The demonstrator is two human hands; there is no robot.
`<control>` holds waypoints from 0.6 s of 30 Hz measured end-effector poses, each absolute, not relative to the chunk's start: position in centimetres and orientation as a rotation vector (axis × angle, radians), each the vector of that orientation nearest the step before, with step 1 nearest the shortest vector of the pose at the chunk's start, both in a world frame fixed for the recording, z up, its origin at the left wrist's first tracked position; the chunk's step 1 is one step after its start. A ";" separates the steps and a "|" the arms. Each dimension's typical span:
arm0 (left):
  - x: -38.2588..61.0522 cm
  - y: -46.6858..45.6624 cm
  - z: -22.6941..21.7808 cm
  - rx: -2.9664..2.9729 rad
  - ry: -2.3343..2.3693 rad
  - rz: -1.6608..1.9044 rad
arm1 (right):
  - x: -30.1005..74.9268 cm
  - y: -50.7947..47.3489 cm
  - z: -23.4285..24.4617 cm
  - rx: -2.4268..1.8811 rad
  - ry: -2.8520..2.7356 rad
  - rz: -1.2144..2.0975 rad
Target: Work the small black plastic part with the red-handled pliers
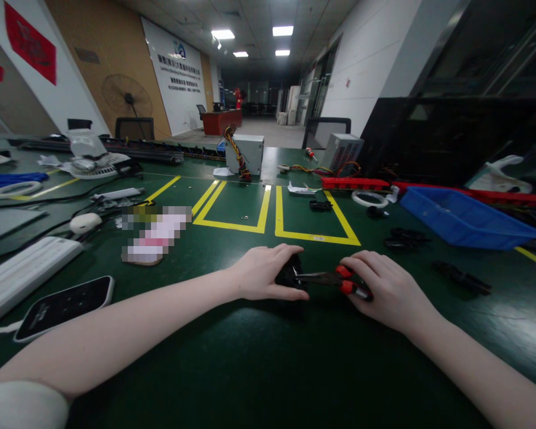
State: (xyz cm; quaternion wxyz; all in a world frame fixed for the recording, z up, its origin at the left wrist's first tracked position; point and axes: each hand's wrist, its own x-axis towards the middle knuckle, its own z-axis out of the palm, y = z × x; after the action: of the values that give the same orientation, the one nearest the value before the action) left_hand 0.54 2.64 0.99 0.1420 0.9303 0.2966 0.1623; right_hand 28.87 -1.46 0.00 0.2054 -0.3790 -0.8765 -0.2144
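Observation:
My left hand [268, 275] is closed round a small black part [289, 273], with the thumb below and the fingers above it. My right hand [384, 287] grips needle-nose pliers [349, 280] by their red and black handles. The long metal jaws point left, and their tips meet the black part between my left thumb and fingers. Whether the jaws pinch something there is too small to make out. The palm hides much of the pliers' handles, and my left fingers cover part of the black part.
Yellow tape [232, 226] marks rectangles on the green table. A blue bin [469, 217] and several black parts [405, 238] lie to the right. A power strip [29, 277], a black-faced device [67, 307] and a blurred-out flat item [158, 238] lie left. Two metal power supplies [250, 156] stand at the back.

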 end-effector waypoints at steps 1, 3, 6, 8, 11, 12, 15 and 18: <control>0.6 2.6 1.0 2.678 0.865 0.463 | 28.9 -1.4 0.0 -1.048 -2.451 -0.623; 0.7 2.6 1.0 2.665 0.888 0.459 | 28.9 -1.4 0.0 -1.036 -2.467 -0.661; 0.8 2.5 1.1 2.668 0.922 0.465 | 29.0 -1.3 -0.1 -1.032 -2.477 -0.691; 0.8 2.4 1.0 2.669 0.921 0.476 | 29.0 -1.2 -0.1 -1.034 -2.476 -0.696; 0.8 2.4 1.0 2.651 0.902 0.482 | 28.9 -1.2 -0.1 -1.037 -2.483 -0.685; 0.8 2.4 0.9 2.644 0.902 0.474 | 28.8 -1.2 0.0 -1.035 -2.487 -0.678; 0.8 2.5 0.8 2.633 0.922 0.446 | 28.7 -1.3 0.1 -1.019 -2.501 -0.666; 0.8 2.5 0.7 2.635 0.932 0.440 | 28.6 -1.3 0.1 -1.015 -2.503 -0.653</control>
State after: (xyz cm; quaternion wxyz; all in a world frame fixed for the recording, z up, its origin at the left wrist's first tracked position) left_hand 0.84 2.55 0.70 0.1552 0.9200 0.3254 0.1537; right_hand 28.64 -1.32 0.12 0.1807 -0.3592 -0.8860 -0.2310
